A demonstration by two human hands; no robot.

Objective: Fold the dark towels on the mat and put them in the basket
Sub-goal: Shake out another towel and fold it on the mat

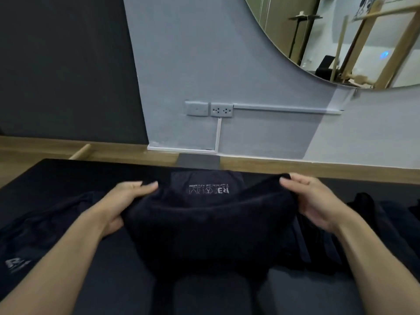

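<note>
A dark towel (211, 226) with a pale printed logo hangs lifted a little above the black mat (75, 171), sagging in the middle. My left hand (127, 201) pinches its left edge and my right hand (311, 198) pinches its right edge, thumbs on top. Another dark towel (45, 223) with a logo lies spread flat on the mat at the left. More dark cloth (368, 214) lies crumpled on the mat at the right. No basket is in view.
Beyond the mat runs a strip of wooden floor (295, 169) and a grey wall with sockets (209, 109). A wooden stick (79, 152) lies on the floor at the back left. A round mirror (352, 37) hangs upper right.
</note>
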